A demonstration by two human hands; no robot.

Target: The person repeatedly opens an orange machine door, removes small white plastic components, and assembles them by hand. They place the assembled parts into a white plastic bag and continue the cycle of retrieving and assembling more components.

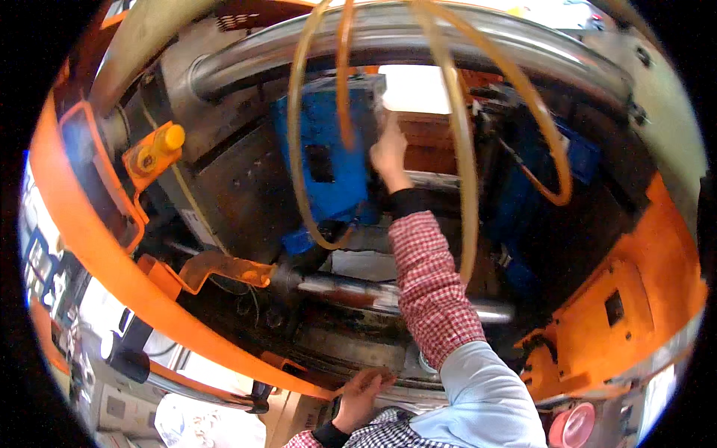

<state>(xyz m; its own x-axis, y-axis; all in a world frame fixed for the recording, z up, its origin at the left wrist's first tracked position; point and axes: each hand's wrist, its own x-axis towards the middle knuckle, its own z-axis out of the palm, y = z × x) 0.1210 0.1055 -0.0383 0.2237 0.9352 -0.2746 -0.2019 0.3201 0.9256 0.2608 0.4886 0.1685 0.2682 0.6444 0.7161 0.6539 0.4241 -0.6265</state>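
Observation:
My right arm, in a red checked sleeve cover, reaches deep between two blue mould halves. My right hand (390,154) is at the inner face of the left blue mould half (340,160). Its fingers point upward, blurred and partly hidden against the metal, so their grip cannot be made out. Low in the view, my left hand (361,396) is near the end of the curved orange rail (202,340), its fingers loosely bent and apart, with nothing visible in them. To the right of my reaching arm sits the other blue mould half (541,160).
Amber hoses (464,179) loop down around my right arm. A thick steel bar (418,33) crosses above, and a thinner bar (343,287) runs below. An orange guard (612,321) stands at right; an orange bracket (224,267) juts in from the left. A pink tub (572,425) is at lower right.

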